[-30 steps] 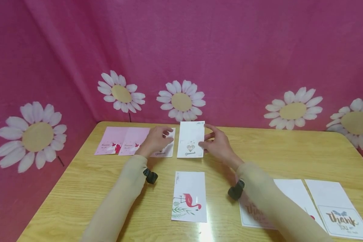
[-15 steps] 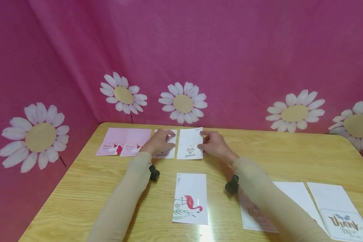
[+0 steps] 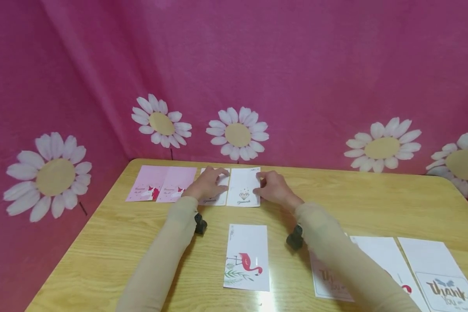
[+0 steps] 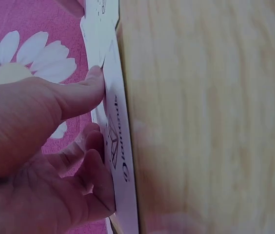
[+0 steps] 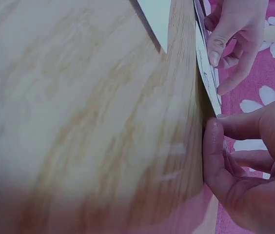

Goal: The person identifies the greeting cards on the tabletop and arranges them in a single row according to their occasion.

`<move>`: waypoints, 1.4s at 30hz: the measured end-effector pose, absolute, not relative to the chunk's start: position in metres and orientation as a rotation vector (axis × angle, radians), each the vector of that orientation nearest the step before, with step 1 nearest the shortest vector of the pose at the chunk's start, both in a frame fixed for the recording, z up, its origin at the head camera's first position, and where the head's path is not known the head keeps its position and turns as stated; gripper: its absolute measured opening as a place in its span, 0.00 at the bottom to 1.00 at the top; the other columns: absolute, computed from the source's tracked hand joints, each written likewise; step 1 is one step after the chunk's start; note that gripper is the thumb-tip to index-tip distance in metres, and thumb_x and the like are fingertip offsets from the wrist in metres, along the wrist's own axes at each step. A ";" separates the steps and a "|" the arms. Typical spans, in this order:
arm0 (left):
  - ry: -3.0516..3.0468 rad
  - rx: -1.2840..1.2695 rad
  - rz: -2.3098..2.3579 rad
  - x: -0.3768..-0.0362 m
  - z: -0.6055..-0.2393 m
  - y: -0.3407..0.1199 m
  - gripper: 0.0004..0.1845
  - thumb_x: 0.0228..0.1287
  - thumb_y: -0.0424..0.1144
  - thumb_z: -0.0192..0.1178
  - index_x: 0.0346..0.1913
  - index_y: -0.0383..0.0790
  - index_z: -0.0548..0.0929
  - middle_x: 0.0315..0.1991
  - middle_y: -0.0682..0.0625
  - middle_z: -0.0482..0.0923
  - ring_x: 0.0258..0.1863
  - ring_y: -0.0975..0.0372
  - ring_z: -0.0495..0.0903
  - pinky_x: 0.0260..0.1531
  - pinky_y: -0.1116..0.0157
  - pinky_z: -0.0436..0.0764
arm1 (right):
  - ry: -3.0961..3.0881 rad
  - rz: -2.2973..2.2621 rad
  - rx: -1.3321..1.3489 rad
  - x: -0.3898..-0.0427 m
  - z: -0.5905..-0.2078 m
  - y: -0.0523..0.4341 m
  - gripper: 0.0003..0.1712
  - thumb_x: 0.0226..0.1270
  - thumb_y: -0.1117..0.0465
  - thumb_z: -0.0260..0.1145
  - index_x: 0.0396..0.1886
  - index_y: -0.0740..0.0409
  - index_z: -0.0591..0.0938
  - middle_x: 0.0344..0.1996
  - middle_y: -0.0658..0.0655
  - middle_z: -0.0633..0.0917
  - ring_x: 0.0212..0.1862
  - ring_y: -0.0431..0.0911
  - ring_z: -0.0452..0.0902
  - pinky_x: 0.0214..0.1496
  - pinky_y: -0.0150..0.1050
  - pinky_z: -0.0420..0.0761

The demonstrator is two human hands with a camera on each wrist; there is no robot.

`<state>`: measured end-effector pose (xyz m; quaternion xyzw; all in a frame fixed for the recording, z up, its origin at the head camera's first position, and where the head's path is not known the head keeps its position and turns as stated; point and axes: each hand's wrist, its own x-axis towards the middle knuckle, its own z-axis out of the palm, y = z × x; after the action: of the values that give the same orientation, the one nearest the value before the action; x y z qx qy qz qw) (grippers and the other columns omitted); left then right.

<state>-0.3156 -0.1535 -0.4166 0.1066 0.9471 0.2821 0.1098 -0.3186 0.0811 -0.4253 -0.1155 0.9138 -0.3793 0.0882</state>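
Two white greeting cards with a diamond print lie side by side near the table's far edge. My left hand (image 3: 208, 184) rests over the left diamond card (image 3: 214, 202), partly hiding it. In the left wrist view, that hand's thumb (image 4: 81, 95) touches near the seam between the cards, and its bent fingers rest on the card. At the right diamond card (image 3: 243, 184), my right hand (image 3: 277, 188) pinches the right edge between thumb and finger. A white flamingo card (image 3: 246, 255) lies nearer me, its bird sideways.
Two pink unicorn cards (image 3: 148, 182) lie at the far left. On the front right are a thank-you card (image 3: 442, 277), a white card (image 3: 378, 255) with a bit of red, and another thank-you card (image 3: 327, 281) partly under the right sleeve. A pink flowered curtain (image 3: 296, 86) hangs behind the table (image 3: 97, 242).
The right diamond card, tilted up in my right hand a second ago, has come down flat and moved left beside the other diamond card. My left hand stays over its card.
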 end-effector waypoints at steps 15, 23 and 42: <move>2.778 0.330 0.766 -0.316 -0.414 -0.155 0.27 0.73 0.44 0.61 0.73 0.51 0.74 0.54 0.44 0.68 0.52 0.55 0.69 0.56 0.54 0.74 | 2.776 -0.955 -0.484 -0.320 -0.424 0.076 0.14 0.67 0.66 0.69 0.26 0.60 0.72 0.24 0.56 0.76 0.32 0.47 0.72 0.33 0.34 0.69; 2.759 0.306 0.777 -0.316 -0.415 -0.153 0.26 0.73 0.45 0.61 0.72 0.52 0.74 0.56 0.44 0.68 0.54 0.54 0.69 0.58 0.53 0.74 | 2.759 -0.917 -0.507 -0.322 -0.424 0.077 0.12 0.67 0.66 0.69 0.27 0.61 0.75 0.25 0.57 0.77 0.33 0.48 0.73 0.34 0.34 0.72; 2.794 0.295 0.739 -0.317 -0.414 -0.152 0.25 0.72 0.44 0.63 0.70 0.52 0.76 0.57 0.45 0.70 0.56 0.55 0.70 0.61 0.53 0.76 | 2.865 -0.778 -0.845 -0.322 -0.426 0.074 0.21 0.63 0.70 0.69 0.13 0.60 0.70 0.15 0.49 0.66 0.28 0.45 0.64 0.35 0.34 0.65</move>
<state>-0.3172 -0.1516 -0.4138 0.1008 0.9550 0.2526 0.1180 -0.3224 0.0744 -0.4262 -0.2737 0.9278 -0.2520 0.0276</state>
